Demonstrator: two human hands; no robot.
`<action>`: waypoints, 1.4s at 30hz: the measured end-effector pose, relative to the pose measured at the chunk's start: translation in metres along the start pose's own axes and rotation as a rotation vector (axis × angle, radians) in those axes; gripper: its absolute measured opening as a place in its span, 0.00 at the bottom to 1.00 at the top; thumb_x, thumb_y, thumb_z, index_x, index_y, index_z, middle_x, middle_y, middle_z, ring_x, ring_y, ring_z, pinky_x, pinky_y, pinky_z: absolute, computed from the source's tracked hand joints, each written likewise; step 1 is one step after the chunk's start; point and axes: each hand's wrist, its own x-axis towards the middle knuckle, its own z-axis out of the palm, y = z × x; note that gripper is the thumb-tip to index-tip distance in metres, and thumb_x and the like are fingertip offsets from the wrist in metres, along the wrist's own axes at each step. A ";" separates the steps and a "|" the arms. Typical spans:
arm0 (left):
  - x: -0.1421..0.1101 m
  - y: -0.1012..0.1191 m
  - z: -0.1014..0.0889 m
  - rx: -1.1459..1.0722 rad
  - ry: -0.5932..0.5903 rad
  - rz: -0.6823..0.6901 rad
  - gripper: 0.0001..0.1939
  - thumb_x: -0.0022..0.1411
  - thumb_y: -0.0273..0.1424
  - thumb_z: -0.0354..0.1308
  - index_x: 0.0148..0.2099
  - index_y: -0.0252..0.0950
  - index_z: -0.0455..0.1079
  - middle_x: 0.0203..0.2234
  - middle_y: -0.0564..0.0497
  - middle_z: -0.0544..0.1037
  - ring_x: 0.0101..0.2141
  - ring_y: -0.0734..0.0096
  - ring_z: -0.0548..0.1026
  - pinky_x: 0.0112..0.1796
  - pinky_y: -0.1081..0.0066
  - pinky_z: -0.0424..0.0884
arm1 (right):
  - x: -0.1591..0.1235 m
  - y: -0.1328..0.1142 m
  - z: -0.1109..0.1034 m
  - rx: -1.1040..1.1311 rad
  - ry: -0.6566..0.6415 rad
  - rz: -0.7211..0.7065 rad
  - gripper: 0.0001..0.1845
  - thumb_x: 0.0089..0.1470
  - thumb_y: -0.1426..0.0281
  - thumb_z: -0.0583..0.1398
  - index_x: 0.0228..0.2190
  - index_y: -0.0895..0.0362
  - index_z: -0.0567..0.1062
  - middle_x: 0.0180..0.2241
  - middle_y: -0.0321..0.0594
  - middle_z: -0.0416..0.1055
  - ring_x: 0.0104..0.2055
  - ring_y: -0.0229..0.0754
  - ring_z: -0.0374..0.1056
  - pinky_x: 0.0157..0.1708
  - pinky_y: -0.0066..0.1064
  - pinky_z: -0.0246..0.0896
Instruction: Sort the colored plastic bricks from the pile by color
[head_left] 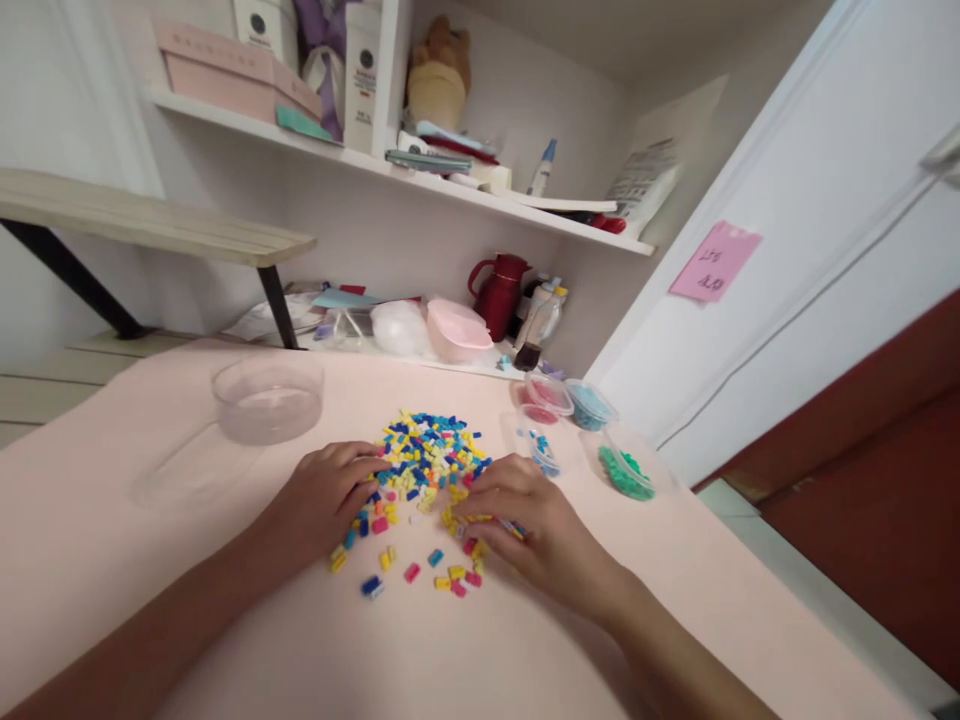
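Observation:
A loose pile of small plastic building bricks point(431, 450) in yellow, blue, white, pink and orange lies on the pink tabletop. Several stray bricks are scattered on the near side of it. My left hand point(319, 495) rests at the pile's left edge, fingers stretched out and touching the outer bricks, with nothing held. On the right side, my right hand point(536, 520) curls over the bricks. Small yellow and blue bricks show between its thumb and fingers; the palm is hidden.
A clear round container point(268, 400) stands at the left. To the right are small clear tubs with red pieces point(541, 400), light blue pieces point(590, 405), blue and white pieces point(544, 450) and green pieces point(626, 475). A red jug point(500, 295) and bottles stand behind.

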 end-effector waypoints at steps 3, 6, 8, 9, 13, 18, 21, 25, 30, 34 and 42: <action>0.000 0.001 -0.001 -0.007 -0.008 -0.005 0.17 0.66 0.33 0.47 0.51 0.45 0.74 0.51 0.49 0.76 0.51 0.61 0.72 0.50 0.57 0.66 | -0.001 -0.002 0.015 -0.033 -0.080 -0.062 0.08 0.60 0.68 0.61 0.41 0.49 0.78 0.40 0.39 0.77 0.43 0.43 0.69 0.45 0.39 0.60; 0.000 0.001 -0.001 -0.015 -0.016 -0.006 0.17 0.67 0.34 0.46 0.51 0.45 0.74 0.51 0.49 0.76 0.51 0.61 0.72 0.50 0.57 0.66 | -0.002 0.003 0.026 -0.063 -0.107 -0.078 0.08 0.58 0.69 0.62 0.40 0.49 0.78 0.40 0.39 0.77 0.44 0.43 0.69 0.45 0.39 0.59; 0.001 0.001 -0.001 -0.012 -0.009 -0.010 0.17 0.67 0.35 0.46 0.50 0.45 0.74 0.50 0.49 0.77 0.50 0.61 0.72 0.50 0.57 0.67 | -0.003 0.006 0.031 -0.083 -0.127 -0.075 0.08 0.57 0.70 0.63 0.39 0.48 0.79 0.40 0.39 0.77 0.44 0.44 0.68 0.45 0.39 0.58; 0.001 0.000 0.000 -0.009 -0.001 -0.011 0.17 0.67 0.35 0.46 0.50 0.46 0.74 0.50 0.49 0.77 0.50 0.61 0.72 0.50 0.57 0.67 | -0.003 0.006 0.033 -0.092 -0.135 -0.073 0.07 0.57 0.70 0.63 0.38 0.48 0.79 0.40 0.39 0.77 0.44 0.44 0.68 0.44 0.39 0.58; 0.000 -0.003 0.002 -0.003 0.016 0.009 0.17 0.66 0.35 0.47 0.51 0.47 0.74 0.50 0.51 0.77 0.50 0.62 0.72 0.49 0.58 0.67 | -0.001 0.003 0.038 -0.103 -0.141 -0.062 0.05 0.57 0.72 0.62 0.34 0.49 0.78 0.38 0.36 0.77 0.43 0.43 0.69 0.45 0.39 0.58; -0.001 -0.019 0.013 -0.003 0.076 0.046 0.17 0.65 0.39 0.48 0.51 0.51 0.74 0.50 0.52 0.78 0.49 0.61 0.74 0.48 0.60 0.69 | 0.005 0.009 0.013 -0.091 0.022 -0.019 0.06 0.58 0.72 0.61 0.35 0.50 0.78 0.40 0.38 0.77 0.45 0.43 0.70 0.48 0.38 0.60; -0.001 -0.029 0.020 -0.005 0.121 0.067 0.17 0.64 0.43 0.49 0.51 0.54 0.74 0.49 0.53 0.78 0.49 0.59 0.75 0.47 0.60 0.70 | 0.002 0.027 -0.020 -0.151 0.293 0.127 0.06 0.59 0.70 0.60 0.37 0.50 0.78 0.40 0.41 0.76 0.45 0.46 0.70 0.48 0.41 0.61; -0.001 -0.028 0.019 -0.016 0.138 0.059 0.17 0.64 0.45 0.48 0.49 0.55 0.75 0.49 0.55 0.79 0.49 0.59 0.75 0.48 0.60 0.71 | -0.007 0.056 -0.051 -0.217 0.600 0.350 0.12 0.57 0.65 0.61 0.44 0.51 0.77 0.43 0.44 0.75 0.47 0.50 0.68 0.49 0.47 0.61; 0.001 -0.020 0.016 -0.031 0.165 0.026 0.19 0.64 0.47 0.46 0.47 0.53 0.76 0.48 0.53 0.79 0.48 0.59 0.76 0.48 0.61 0.71 | -0.010 0.065 -0.047 0.002 0.706 0.451 0.16 0.60 0.63 0.57 0.46 0.54 0.76 0.46 0.45 0.75 0.46 0.48 0.70 0.48 0.44 0.64; 0.001 -0.024 0.016 -0.012 0.116 0.037 0.20 0.65 0.46 0.46 0.48 0.52 0.76 0.48 0.52 0.80 0.48 0.60 0.76 0.47 0.60 0.71 | -0.005 0.048 -0.027 0.030 0.648 0.366 0.12 0.61 0.66 0.56 0.40 0.53 0.78 0.40 0.42 0.77 0.45 0.47 0.71 0.46 0.42 0.64; 0.000 -0.023 0.004 -0.056 0.088 0.011 0.18 0.65 0.44 0.47 0.47 0.51 0.77 0.47 0.52 0.80 0.47 0.62 0.77 0.47 0.65 0.72 | 0.008 0.014 -0.010 -0.151 0.392 -0.099 0.19 0.58 0.79 0.55 0.47 0.48 0.74 0.36 0.39 0.76 0.39 0.44 0.70 0.43 0.42 0.62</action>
